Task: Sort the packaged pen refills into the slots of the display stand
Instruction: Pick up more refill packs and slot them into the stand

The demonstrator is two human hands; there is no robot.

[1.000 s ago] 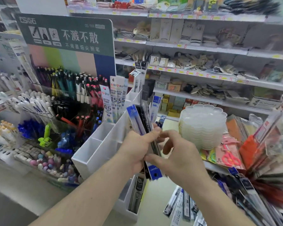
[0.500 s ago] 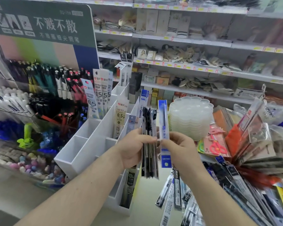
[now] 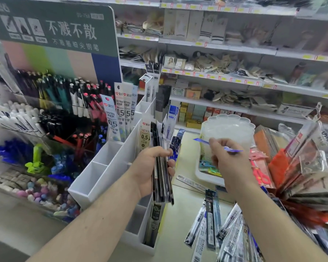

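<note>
From the head view, the left hand (image 3: pixel 151 169) grips an upright bundle of dark refill packs (image 3: pixel 162 178), fingers curled round its far edge, held just in front of the white display stand (image 3: pixel 102 173). The right hand (image 3: pixel 223 159) is well apart from it, over the surface (image 3: pixel 178 224), and pinches a single blue refill pack (image 3: pixel 218 145) between thumb and fingers; the pack lies roughly level, its ends sticking out either side of the hand (it is blurred, so its label cannot be read).

The stand's far slots already hold white 0.5 refill packs (image 3: pixel 121 114) standing upright, and one near slot holds a dark pack (image 3: pixel 153 222); the two slots nearest the left forearm look unfilled. More loose refill packs (image 3: pixel 216 229) lie fanned on the surface below the right arm, and a stack of clear trays (image 3: pixel 227 133) sits behind the right hand.

The step in hand looks like sorting: one pack singled out of the bundle, not yet placed. The next move likely calls for turning the blue pack upright, matching it to a slot of its kind (blue-headed packs stand further back along the stand), and lowering it in without knocking its neighbours.
</note>
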